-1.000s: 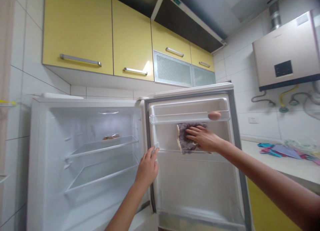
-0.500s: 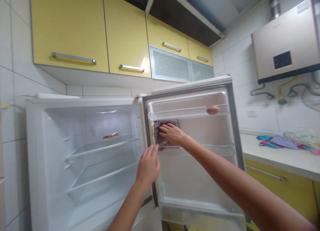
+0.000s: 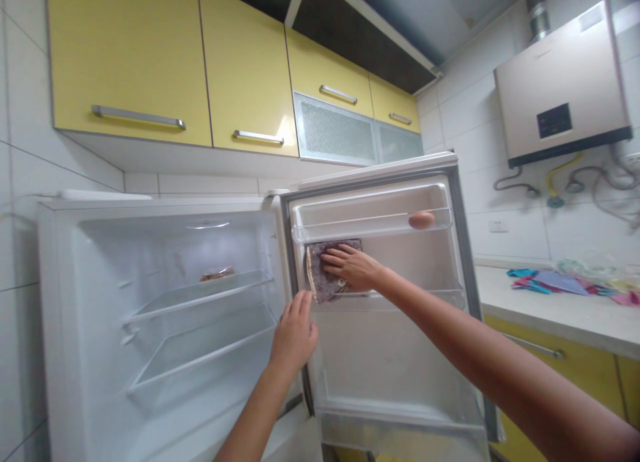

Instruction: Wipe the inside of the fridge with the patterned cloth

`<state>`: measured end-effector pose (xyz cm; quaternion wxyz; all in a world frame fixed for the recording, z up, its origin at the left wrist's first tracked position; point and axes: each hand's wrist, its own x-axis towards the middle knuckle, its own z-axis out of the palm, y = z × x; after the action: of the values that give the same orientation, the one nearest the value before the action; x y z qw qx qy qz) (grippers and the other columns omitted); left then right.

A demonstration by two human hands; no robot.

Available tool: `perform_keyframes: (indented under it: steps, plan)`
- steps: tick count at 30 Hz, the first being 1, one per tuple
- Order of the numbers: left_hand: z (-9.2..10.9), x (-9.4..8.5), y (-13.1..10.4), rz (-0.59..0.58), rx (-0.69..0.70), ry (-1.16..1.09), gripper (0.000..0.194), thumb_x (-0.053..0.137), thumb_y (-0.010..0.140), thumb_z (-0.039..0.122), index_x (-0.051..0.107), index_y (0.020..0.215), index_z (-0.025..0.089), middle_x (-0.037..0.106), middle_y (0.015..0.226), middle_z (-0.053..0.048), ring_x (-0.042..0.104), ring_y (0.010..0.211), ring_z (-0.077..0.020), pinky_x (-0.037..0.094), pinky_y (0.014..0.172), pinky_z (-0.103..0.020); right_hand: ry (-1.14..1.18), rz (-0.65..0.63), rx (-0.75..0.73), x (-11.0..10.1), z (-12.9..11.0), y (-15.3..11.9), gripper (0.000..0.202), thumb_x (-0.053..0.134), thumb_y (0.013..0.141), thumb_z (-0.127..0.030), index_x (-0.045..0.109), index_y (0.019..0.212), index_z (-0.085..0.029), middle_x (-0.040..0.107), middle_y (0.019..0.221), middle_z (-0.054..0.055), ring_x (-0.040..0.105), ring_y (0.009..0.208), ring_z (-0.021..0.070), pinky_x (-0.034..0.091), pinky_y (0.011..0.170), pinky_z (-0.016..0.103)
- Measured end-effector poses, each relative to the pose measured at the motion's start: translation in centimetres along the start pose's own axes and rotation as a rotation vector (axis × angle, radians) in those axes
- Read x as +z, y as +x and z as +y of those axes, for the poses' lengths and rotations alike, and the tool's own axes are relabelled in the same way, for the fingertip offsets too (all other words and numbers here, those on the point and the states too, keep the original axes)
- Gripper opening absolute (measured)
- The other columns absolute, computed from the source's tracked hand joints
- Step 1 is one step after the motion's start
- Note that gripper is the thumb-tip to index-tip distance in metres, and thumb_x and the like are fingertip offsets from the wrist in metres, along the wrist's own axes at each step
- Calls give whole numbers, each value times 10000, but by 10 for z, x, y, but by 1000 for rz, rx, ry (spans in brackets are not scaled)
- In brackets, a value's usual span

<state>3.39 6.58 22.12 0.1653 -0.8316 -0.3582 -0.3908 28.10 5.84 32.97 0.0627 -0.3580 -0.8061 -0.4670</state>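
A dark brown, patterned cloth with a pale edge lies against the inside of the open fridge door, between the top and middle door shelves. My right hand presses it there, palm down, fingers stretched over the fabric. My left hand is at the hinge side of the door, just below the cloth's lower left corner. Its fingers are extended and hold nothing; whether they touch the cloth or the door edge I cannot tell. One brown egg sits in the clear top door shelf.
Left of the door stands the open fridge compartment with glass shelves and a small brown item. Yellow cabinets hang above. On the right, a counter carries colourful cloths beneath a water heater.
My right hand and the cloth have shifted slightly right across the door, and the cloth looks flatter. The left hand stays near the hinge side. The whole view has moved slightly.
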Motion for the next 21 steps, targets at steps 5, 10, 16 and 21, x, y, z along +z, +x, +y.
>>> perform_keyframes:
  steps: [5,10,16,21]
  plan:
    - [-4,-1,1,31,37,15,595,442,848,115,415,1442,142,503,1470,-128,454,1353,-287,396,1177,-487,24,-22,-9,-15,16,-39,660,668,792,-382,525,1414,-212,420,1585,98,378,1450,307,228,1203,479]
    - [-8,3,1,85,78,11,600,451,848,116,415,1446,153,520,1445,-118,444,1348,-268,380,1184,-475,33,-36,44,-36,27,-92,708,679,771,-321,493,1445,-206,398,1598,100,365,1461,313,231,1207,491]
    - [-12,5,1,115,93,3,576,443,855,103,434,1427,162,538,1421,-110,464,1321,-254,403,1162,-462,38,-82,128,-58,38,-148,734,631,750,-202,467,1466,-220,368,1616,76,315,1492,302,202,1228,499]
    - [-13,5,4,102,91,19,554,444,862,114,443,1415,139,539,1408,-120,473,1291,-272,425,1143,-482,43,-129,193,-69,47,-174,756,582,727,-130,465,1468,-217,379,1610,73,322,1493,285,232,1224,502]
